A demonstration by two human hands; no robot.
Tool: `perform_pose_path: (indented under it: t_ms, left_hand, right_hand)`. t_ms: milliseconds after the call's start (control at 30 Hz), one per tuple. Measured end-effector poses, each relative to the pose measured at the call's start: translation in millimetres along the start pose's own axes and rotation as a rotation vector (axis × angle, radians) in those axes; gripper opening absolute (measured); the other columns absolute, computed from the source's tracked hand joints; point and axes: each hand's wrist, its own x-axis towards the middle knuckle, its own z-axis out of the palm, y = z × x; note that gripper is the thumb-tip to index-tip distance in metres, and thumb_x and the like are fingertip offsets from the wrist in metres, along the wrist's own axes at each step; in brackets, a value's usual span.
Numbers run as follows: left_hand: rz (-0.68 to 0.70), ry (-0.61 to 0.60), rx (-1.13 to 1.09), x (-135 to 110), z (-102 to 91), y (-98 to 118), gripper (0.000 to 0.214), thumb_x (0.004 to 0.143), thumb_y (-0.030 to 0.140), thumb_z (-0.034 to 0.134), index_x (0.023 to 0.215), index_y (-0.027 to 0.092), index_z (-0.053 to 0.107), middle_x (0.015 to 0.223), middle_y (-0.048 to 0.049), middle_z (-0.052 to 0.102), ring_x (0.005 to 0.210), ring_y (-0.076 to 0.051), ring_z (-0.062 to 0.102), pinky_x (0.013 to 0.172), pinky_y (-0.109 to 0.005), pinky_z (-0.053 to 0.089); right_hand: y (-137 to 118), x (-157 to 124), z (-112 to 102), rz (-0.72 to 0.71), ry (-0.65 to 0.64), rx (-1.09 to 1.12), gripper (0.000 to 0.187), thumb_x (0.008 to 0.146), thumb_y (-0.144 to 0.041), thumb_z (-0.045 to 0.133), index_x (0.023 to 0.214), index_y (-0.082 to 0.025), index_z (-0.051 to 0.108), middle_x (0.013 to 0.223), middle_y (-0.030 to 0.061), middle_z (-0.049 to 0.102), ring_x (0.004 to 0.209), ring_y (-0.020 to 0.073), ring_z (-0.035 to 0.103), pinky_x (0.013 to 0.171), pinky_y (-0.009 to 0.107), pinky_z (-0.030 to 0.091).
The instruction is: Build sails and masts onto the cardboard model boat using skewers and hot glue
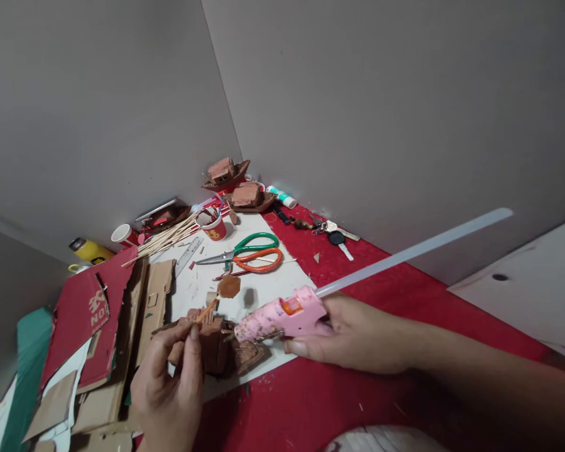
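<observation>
My right hand is wrapped round a pink hot glue gun, its stained nozzle pointing left. A long translucent glue stick juts from the gun's back. Between thumb and forefinger, my left hand pinches a small orange-brown strip. Below and between both hands lies a brown model boat, partly hidden by my left fingers. The glue gun's tip is close to the boat; whether they touch, I cannot tell. A brown rounded piece lies just beyond the strip.
Scissors with green and orange handles lie on white paper. Behind are a red paper cup, thin wooden sticks and model boats. Cardboard is piled left; keys lie by the wall.
</observation>
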Motion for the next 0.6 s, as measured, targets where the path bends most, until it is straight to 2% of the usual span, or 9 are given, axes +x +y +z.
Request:
perform_pose_path:
  t_ms: [100,200,300,400,600]
  left_hand:
    - [-0.063,0.018,-0.013,-3.2,5.4,-1.6,0.009,0.085,0.026,0.064,0.09,0.021,0.068,0.082,-0.0009,0.071,0.071,-0.015,0.069,0.065,-0.022,0.053]
    - [-0.114,-0.002,-0.054,-7.3,10.4,-6.6,0.011,0.084,0.026,0.064,0.093,0.02,0.069,0.083,-0.0018,0.072,0.072,-0.015,0.069,0.066,-0.023,0.054]
    - [-0.164,-0.012,-0.07,-11.1,13.9,-9.7,0.013,0.084,0.028,0.065,0.093,0.02,0.069,0.083,-0.0022,0.073,0.071,-0.015,0.07,0.065,-0.023,0.054]
    - [-0.215,-0.001,-0.081,-13.3,14.7,-7.7,0.015,0.083,0.031,0.066,0.092,0.02,0.069,0.081,-0.0027,0.074,0.07,-0.016,0.071,0.063,-0.023,0.055]
    - [-0.287,-0.042,-0.154,-14.0,15.3,-1.2,0.017,0.084,0.033,0.065,0.094,0.019,0.068,0.082,-0.0047,0.075,0.071,-0.018,0.072,0.062,-0.025,0.058]
  right_hand:
    - [0.8,2.2,2.1,0.017,0.032,-0.055,0.024,0.079,-0.035,0.06,0.094,-0.019,0.069,0.091,0.0027,0.07,0.082,0.0204,0.065,0.075,0.029,0.052]
    - [-2.8,3.6,6.0,-0.064,0.022,-0.026,0.029,0.082,-0.029,0.056,0.107,-0.023,0.069,0.1,0.0001,0.071,0.091,0.02,0.066,0.085,0.029,0.05]
    - [-8.1,4.2,9.2,-0.07,0.016,-0.041,0.034,0.084,-0.025,0.054,0.115,-0.026,0.069,0.107,-0.0016,0.071,0.099,0.0208,0.066,0.093,0.03,0.049]
    - [-8.2,5.7,10.7,-0.126,0.005,-0.063,0.038,0.087,-0.023,0.051,0.123,-0.028,0.066,0.121,-0.0019,0.067,0.113,0.0213,0.061,0.104,0.032,0.043]
    - [3.4,10.6,12.0,-0.193,-0.041,-0.076,0.041,0.091,-0.026,0.051,0.131,-0.027,0.059,0.134,-0.0001,0.06,0.126,0.0211,0.053,0.112,0.036,0.035]
